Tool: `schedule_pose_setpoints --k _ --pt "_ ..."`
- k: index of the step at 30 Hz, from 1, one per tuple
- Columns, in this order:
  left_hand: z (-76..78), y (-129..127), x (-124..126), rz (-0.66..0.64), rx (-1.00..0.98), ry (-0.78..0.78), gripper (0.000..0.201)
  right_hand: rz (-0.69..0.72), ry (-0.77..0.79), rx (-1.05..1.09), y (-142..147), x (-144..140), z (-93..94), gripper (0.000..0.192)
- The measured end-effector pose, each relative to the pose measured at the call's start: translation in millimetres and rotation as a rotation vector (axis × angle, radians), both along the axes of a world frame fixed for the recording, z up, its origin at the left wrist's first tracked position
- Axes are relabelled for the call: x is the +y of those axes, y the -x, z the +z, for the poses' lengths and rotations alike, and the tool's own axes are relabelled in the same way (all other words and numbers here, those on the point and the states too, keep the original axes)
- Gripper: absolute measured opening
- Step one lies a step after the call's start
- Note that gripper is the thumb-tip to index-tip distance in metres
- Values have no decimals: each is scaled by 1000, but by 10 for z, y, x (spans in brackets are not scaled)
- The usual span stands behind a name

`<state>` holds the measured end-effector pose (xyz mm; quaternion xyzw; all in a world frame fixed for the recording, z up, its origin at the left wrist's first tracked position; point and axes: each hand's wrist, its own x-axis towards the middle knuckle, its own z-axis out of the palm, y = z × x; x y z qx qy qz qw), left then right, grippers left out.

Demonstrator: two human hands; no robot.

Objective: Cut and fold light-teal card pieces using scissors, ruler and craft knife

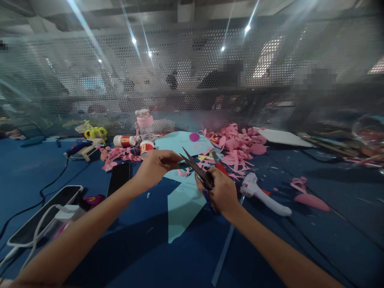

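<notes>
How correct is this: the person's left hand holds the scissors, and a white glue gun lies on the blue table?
One part is wrong: in the head view, the right hand holds the scissors, not the left hand. The white glue gun does lie on the blue table.

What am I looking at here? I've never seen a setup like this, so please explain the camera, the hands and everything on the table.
There is no machine: these are a person's own bare hands, seen by a camera worn on their head, looking forward and down. It is the only view.

The right hand holds scissors. The left hand seems to pinch a small pale blue piece, probably paper, by the blades.

On the blue table lie a larger pale blue sheet, a purple disc, pink scraps, a white glue gun and a dark phone. A pink-banded bottle stands behind.
</notes>
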<state>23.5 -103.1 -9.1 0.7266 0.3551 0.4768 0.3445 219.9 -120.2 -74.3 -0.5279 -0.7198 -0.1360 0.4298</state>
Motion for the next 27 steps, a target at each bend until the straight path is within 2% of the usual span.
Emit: schedule_pose_setpoints --k 9,18,24,27 --pt "-7 17 -9 2 58 -30 10 17 11 -22 -4 0 -2 29" --pt "-31 17 1 10 8 -24 9 35 4 -50 -19 -1 9 29" --pt "3 16 25 89 62 -28 9 -17 42 -57 -31 26 3 33" --pt "43 10 26 74 65 5 8 -43 131 0 -51 52 27 37"
